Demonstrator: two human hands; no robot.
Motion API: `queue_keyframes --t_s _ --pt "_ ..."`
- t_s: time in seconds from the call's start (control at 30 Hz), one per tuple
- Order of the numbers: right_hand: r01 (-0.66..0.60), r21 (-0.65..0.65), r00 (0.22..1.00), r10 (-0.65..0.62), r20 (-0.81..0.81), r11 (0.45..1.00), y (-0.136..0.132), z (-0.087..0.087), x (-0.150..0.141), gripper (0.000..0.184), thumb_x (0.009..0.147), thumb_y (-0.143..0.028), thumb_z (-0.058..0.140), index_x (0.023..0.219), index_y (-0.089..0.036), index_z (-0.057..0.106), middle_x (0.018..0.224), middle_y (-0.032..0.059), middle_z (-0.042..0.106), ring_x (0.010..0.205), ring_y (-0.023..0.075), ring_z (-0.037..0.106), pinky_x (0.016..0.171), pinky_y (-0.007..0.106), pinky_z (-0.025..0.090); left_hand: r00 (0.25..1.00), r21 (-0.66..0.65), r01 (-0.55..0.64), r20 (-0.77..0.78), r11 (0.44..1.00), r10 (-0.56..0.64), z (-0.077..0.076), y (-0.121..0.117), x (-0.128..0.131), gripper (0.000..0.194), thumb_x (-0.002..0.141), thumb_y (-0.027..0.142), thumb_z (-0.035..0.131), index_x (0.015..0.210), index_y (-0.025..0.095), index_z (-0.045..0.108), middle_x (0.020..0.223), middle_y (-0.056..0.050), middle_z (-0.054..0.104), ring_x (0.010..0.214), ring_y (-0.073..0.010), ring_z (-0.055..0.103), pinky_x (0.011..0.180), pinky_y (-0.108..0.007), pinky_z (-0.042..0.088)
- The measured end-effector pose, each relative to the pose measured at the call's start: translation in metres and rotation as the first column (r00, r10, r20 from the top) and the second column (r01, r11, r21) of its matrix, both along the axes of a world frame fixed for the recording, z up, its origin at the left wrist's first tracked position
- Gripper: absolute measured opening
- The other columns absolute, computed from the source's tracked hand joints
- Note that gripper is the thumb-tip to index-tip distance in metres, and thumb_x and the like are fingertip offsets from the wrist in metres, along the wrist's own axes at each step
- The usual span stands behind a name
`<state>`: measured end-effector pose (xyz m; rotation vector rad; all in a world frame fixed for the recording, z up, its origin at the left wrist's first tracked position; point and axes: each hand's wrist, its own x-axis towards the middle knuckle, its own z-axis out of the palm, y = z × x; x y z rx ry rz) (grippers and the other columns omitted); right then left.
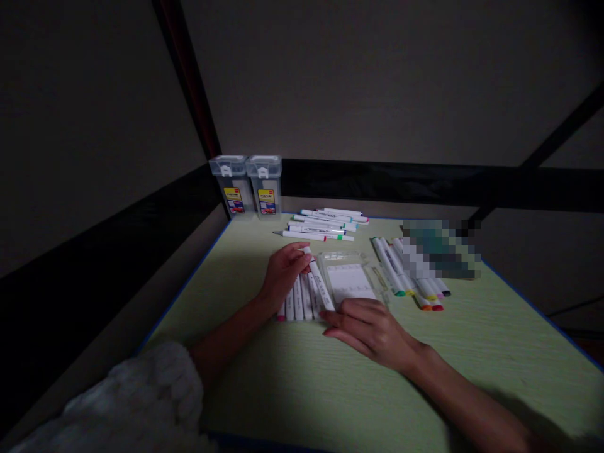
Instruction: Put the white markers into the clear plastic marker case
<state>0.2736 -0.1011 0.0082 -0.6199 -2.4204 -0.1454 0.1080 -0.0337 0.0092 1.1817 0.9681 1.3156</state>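
In the head view my left hand [287, 270] pinches the upper end of a white marker [321, 286] between thumb and fingers. The marker is tilted, its lower end towards my right hand [372, 327]. The fingers of that hand are closed around this lower end, partly hiding it. Under the held marker lies a row of several white markers [298, 299], side by side, one with a pinkish-red end. Just right of them is an open clear plastic case [346, 258] with a white insert [350, 281]; my right hand covers its near edge.
Two clear lidded boxes [267, 189] with yellow labels stand at the back left. Loose markers [325, 220] lie along the back edge, and more markers with coloured ends [391, 267] lie right of the case. A blurred-out greenish object [441, 248] sits beyond them on the pale green table [509, 358].
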Motion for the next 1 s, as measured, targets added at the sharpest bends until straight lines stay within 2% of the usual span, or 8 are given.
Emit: queue_keyframes --t_s 0.13,0.3,0.7,0.9,1.0 --pt "-0.016 -0.001 0.998 0.016 0.056 1.0 -0.001 0.0 0.0 0.025 0.089 -0.023 0.038 0.097 -0.012 0.059 0.062 0.0017 0.056 0.053 0.0109 0.05 0.048 0.024 0.04 1.0 0.004 -0.014 -0.007 1.0 0.014 0.0 0.0 0.001 0.022 0.062 0.024 0.063 0.08 0.015 0.053 0.055 0.004 0.059 0.048 -0.006 0.045 0.049 -0.018 0.035" --pt "-0.021 0.01 0.995 0.02 0.094 1.0 -0.001 0.0 0.0 0.027 0.089 -0.022 0.036 0.101 -0.012 0.057 0.064 0.0017 0.057 0.055 0.0116 0.052 0.05 0.025 0.041 0.999 0.022 -0.012 -0.046 1.0 0.013 0.001 -0.001 0.001 0.02 0.062 0.024 0.062 0.078 0.015 0.052 0.055 0.004 0.059 0.048 -0.0068 0.047 0.05 -0.018 0.036" --pt "0.004 0.032 0.993 -0.007 0.122 0.999 0.0 -0.003 -0.002 0.026 0.088 -0.025 0.038 0.095 -0.013 0.059 0.062 0.001 0.055 0.054 0.0124 0.051 0.051 0.026 0.04 0.968 0.097 0.056 -0.25 0.994 -0.031 -0.012 0.004 0.0 0.021 0.065 0.019 0.057 0.086 0.015 0.059 0.068 0.001 0.059 0.055 -0.0095 0.054 0.051 -0.019 0.04" --pt "0.047 -0.033 0.985 -0.041 0.168 0.998 0.001 -0.003 -0.002 0.029 0.089 -0.028 0.034 0.099 -0.014 0.057 0.068 0.0018 0.057 0.058 0.0122 0.052 0.054 0.026 0.041 0.956 0.128 0.054 -0.292 0.99 -0.014 -0.013 0.004 0.0 0.02 0.068 0.016 0.053 0.085 0.015 0.062 0.061 0.001 0.058 0.053 -0.0104 0.053 0.052 -0.02 0.04" --pt "0.054 -0.034 0.986 -0.048 0.161 0.998 0.001 -0.003 -0.002 0.028 0.09 -0.028 0.034 0.099 -0.015 0.058 0.068 0.0016 0.056 0.057 0.012 0.052 0.053 0.026 0.04 0.951 0.126 0.023 -0.308 0.992 0.017 -0.014 0.005 -0.001 0.023 0.066 0.013 0.052 0.086 0.014 0.062 0.072 -0.002 0.061 0.057 -0.0104 0.055 0.054 -0.02 0.042"
